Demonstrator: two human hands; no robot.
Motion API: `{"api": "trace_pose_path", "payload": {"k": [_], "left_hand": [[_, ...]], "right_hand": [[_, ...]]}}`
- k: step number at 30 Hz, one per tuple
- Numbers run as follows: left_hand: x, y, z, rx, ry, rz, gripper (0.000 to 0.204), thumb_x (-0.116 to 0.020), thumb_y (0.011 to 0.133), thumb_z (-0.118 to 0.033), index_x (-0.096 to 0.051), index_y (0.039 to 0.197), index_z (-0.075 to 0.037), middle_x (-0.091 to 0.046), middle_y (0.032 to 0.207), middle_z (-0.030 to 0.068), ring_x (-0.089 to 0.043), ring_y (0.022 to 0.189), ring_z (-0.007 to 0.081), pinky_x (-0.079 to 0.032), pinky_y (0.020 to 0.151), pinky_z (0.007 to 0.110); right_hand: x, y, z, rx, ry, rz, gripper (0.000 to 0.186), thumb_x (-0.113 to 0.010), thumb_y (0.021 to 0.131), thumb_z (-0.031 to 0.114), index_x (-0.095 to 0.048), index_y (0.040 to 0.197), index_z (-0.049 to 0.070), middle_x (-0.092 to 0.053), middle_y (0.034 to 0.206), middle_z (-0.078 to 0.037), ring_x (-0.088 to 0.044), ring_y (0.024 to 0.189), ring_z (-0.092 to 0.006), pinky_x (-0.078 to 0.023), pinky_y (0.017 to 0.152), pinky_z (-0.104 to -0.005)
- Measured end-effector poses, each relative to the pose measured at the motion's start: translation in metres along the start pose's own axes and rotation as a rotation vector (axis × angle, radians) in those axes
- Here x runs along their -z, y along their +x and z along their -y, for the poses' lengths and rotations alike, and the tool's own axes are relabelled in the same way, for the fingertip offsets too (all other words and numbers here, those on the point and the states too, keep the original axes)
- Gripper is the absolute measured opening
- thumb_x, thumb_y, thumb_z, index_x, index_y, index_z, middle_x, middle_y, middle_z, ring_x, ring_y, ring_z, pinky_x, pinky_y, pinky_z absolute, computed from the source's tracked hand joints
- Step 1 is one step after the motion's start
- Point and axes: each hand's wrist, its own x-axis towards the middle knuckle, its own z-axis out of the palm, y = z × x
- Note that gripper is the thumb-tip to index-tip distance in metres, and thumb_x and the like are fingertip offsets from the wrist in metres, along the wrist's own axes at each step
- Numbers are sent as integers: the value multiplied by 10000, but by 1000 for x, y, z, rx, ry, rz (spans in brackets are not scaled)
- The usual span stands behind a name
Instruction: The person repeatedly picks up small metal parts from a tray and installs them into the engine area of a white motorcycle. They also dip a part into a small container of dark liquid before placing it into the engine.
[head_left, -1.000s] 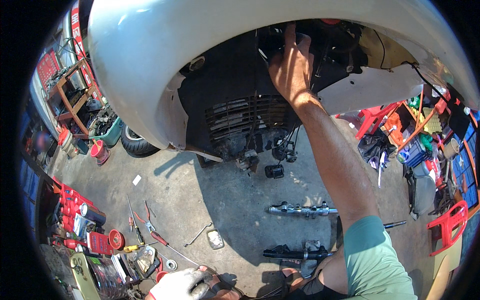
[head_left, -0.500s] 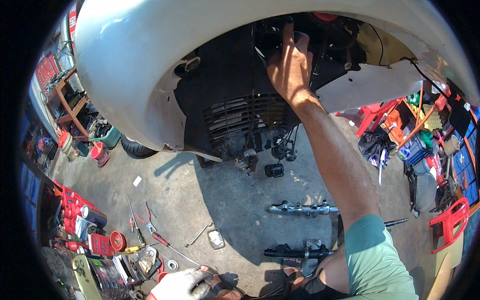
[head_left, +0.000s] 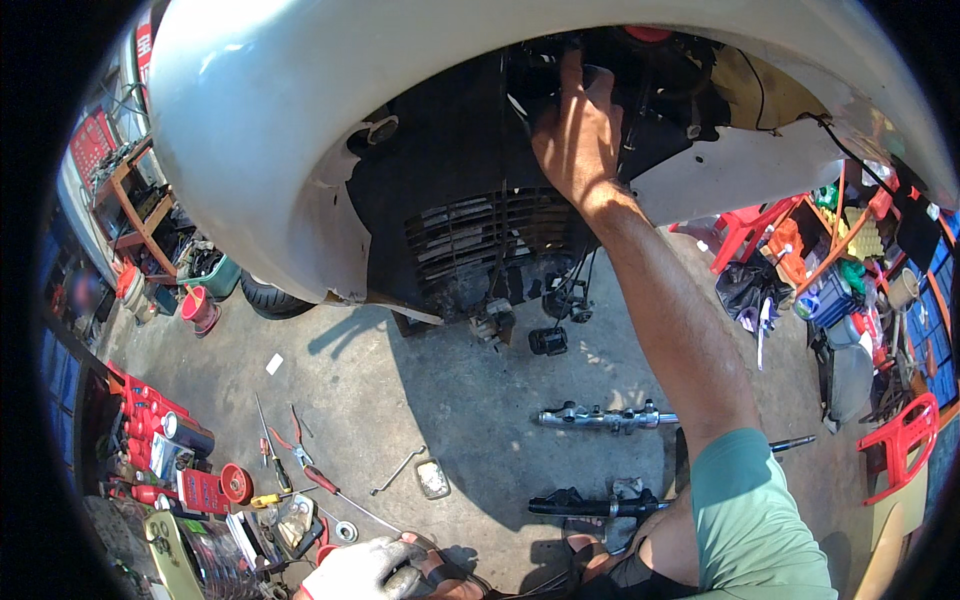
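Observation:
A large silver body panel arches overhead, with a black inner liner and slatted grille beneath. My right hand is bare and reaches into the dark cavity, index finger stretched upward against parts near a red round piece; some fingertips are hidden. Dark components on cables hang below the grille. At the bottom edge my left hand, in a white glove, has its fingers curled; what they hold, if anything, is hidden. A long screwdriver lies just beyond it.
Chrome and black fork tubes lie on the concrete floor. Tools, red bottles, a tyre and shelving are at left. Red plastic chairs and piled bags are at right.
Over the last second the silver panel has shifted slightly left and upward, and my right hand moved a little with it. My left hand has stayed about where it was.

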Motion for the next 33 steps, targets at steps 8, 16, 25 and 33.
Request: {"api": "trace_pose_path", "payload": {"k": [8,16,25,33], "left_hand": [[-3,-3,4,-18,6,-25,267,-625,938,-185,-712,1148,-46,-715,1127,191,-663,1052,395,-509,928,461],[0,-1,1,14,9,12,273,-626,940,-188,-713,1153,-42,-715,1141,198,-660,1070,399,-508,944,463],[-1,-1,2,26,10,24,277,-629,929,-185,-716,1151,-43,-717,1132,197,-660,1072,396,-503,949,463],[-2,0,2,26,5,21,274,-626,931,-185,-716,1148,-45,-716,1125,193,-658,1065,396,-503,941,460]], "right_hand": [[-2,0,3,12,-27,-31,797,-627,894,125,-272,1607,99,-416,1359,-277,-632,1014,-471,-570,852,-528],[3,1,1,-1,35,18,792,-613,900,124,-270,1614,110,-410,1359,-286,-631,1001,-466,-565,832,-535],[0,-1,2,-17,3,40,767,-608,907,132,-301,1608,90,-420,1337,-306,-628,1004,-480,-555,848,-538],[0,1,0,-4,-5,12,765,-630,892,133,-319,1589,75,-442,1318,-291,-646,991,-462,-567,833,-515]]}}
